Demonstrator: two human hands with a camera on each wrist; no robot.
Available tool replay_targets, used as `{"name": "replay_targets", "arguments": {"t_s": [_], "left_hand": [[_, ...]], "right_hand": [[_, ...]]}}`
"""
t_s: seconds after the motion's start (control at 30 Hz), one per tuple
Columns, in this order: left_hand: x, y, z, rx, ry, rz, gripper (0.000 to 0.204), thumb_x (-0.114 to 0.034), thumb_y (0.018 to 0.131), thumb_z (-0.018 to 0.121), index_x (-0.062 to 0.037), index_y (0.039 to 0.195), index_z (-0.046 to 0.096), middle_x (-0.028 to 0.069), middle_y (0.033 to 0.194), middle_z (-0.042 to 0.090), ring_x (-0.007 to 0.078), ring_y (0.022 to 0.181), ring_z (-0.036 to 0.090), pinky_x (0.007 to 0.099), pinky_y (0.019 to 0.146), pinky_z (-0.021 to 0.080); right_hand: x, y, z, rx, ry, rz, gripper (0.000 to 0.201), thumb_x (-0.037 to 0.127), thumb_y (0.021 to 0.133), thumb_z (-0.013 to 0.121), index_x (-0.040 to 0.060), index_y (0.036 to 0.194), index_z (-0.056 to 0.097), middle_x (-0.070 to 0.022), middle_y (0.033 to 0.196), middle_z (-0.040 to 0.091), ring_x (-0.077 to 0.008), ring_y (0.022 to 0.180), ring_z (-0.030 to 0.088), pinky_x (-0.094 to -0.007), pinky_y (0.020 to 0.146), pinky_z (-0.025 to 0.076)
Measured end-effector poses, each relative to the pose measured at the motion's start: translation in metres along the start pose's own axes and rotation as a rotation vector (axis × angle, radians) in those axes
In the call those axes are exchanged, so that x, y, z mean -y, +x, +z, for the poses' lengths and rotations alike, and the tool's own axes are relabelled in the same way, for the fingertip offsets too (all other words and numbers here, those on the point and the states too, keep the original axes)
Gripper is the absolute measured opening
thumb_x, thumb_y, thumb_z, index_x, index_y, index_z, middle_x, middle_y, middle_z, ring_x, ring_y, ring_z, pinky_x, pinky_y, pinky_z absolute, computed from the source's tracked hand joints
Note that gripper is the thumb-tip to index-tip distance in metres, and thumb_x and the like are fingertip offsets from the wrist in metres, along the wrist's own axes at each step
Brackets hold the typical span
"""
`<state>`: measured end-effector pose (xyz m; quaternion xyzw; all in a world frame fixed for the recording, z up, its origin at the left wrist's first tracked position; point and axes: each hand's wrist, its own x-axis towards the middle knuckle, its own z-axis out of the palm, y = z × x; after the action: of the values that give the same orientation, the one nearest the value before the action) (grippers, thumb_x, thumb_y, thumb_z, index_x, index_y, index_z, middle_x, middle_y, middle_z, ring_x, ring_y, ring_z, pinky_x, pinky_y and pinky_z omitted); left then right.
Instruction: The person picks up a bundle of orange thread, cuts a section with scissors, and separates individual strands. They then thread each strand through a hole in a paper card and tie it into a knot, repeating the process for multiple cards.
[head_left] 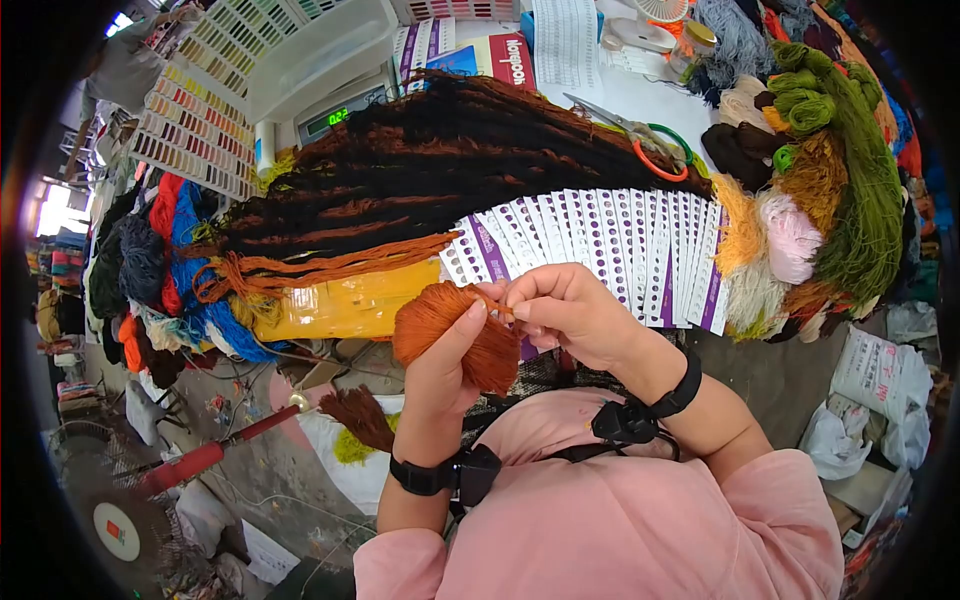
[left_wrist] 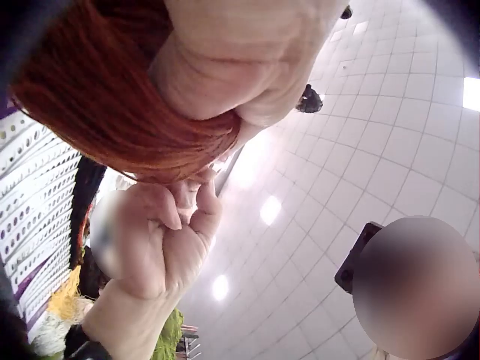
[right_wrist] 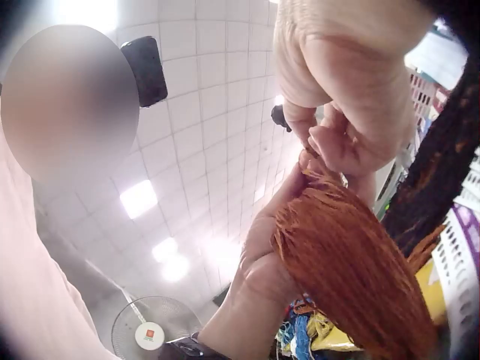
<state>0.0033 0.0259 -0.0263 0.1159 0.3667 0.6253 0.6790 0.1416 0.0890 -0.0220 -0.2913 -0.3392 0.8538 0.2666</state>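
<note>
A thick bundle of rust-orange thread (head_left: 428,325) hangs over the left hand (head_left: 445,365), which grips it with the thumb up along its near side. In the head view the right hand (head_left: 565,312) meets the left fingertips at the bundle's right edge, thumb and forefinger pinching a bit of the thread. The left wrist view shows the bundle (left_wrist: 127,105) around the left hand (left_wrist: 232,67), the right hand (left_wrist: 161,240) just below it. Seen from the right wrist, the right hand (right_wrist: 349,90) pinches at the gathered top of the bundle (right_wrist: 349,262).
Long black and brown thread (head_left: 400,160) lies across the table above fanned white shade cards (head_left: 610,240). Scissors (head_left: 640,135), a scale (head_left: 335,118) and notebooks (head_left: 490,62) are behind. Coloured skeins (head_left: 840,190) pile on both sides; a fan (head_left: 120,520) stands lower left.
</note>
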Motion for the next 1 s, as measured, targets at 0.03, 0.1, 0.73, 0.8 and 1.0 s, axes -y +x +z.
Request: {"name": "replay_targets", "arguments": {"t_s": [0.03, 0.1, 0.73, 0.8, 1.0], "left_hand": [[0.000, 0.000, -0.001, 0.015, 0.005, -0.002, 0.021, -0.007, 0.079, 0.052, 0.0016, 0.099, 0.052, 0.0089, 0.089, 0.056, 0.0153, 0.081, 0.055, 0.0276, 0.072, 0.045], [0.000, 0.001, -0.001, 0.031, 0.023, 0.003, 0.020, -0.007, 0.079, 0.052, 0.0012, 0.098, 0.052, 0.0086, 0.090, 0.056, 0.0149, 0.080, 0.055, 0.0273, 0.072, 0.045], [0.000, -0.001, 0.000, 0.148, -0.113, -0.019, 0.027, -0.014, 0.084, 0.044, 0.0005, 0.106, 0.047, 0.0122, 0.110, 0.048, 0.0207, 0.099, 0.049, 0.0384, 0.084, 0.041], [0.001, 0.001, 0.001, 0.066, -0.025, -0.012, 0.024, -0.011, 0.083, 0.047, 0.0005, 0.104, 0.049, 0.0114, 0.105, 0.051, 0.0194, 0.095, 0.051, 0.0350, 0.082, 0.043], [0.002, 0.004, 0.002, 0.001, -0.060, -0.012, 0.018, -0.007, 0.081, 0.049, 0.0014, 0.097, 0.052, 0.0107, 0.097, 0.055, 0.0171, 0.088, 0.054, 0.0309, 0.075, 0.045]], "right_hand": [[0.000, 0.000, 0.000, -0.002, -0.009, -0.003, 0.005, 0.001, 0.075, 0.050, -0.0002, 0.074, 0.055, -0.0012, 0.058, 0.049, -0.0052, 0.047, 0.041, -0.0166, 0.045, 0.033], [0.001, 0.000, 0.000, -0.003, -0.016, -0.003, 0.005, 0.001, 0.075, 0.050, -0.0001, 0.074, 0.055, -0.0014, 0.058, 0.050, -0.0054, 0.048, 0.041, -0.0167, 0.045, 0.033], [0.011, 0.002, -0.001, -0.028, -0.033, 0.141, 0.010, 0.008, 0.076, 0.057, -0.0005, 0.080, 0.058, 0.0039, 0.062, 0.048, -0.0006, 0.043, 0.031, -0.0146, 0.038, 0.022], [0.012, 0.003, 0.006, -0.074, -0.119, 0.106, 0.007, 0.006, 0.074, 0.058, -0.0008, 0.076, 0.059, 0.0032, 0.061, 0.048, -0.0008, 0.042, 0.031, -0.0148, 0.037, 0.021], [0.007, 0.005, -0.002, -0.078, -0.056, 0.105, 0.003, 0.002, 0.072, 0.058, -0.0003, 0.072, 0.058, 0.0013, 0.060, 0.050, -0.0012, 0.044, 0.033, -0.0157, 0.039, 0.022]]}}
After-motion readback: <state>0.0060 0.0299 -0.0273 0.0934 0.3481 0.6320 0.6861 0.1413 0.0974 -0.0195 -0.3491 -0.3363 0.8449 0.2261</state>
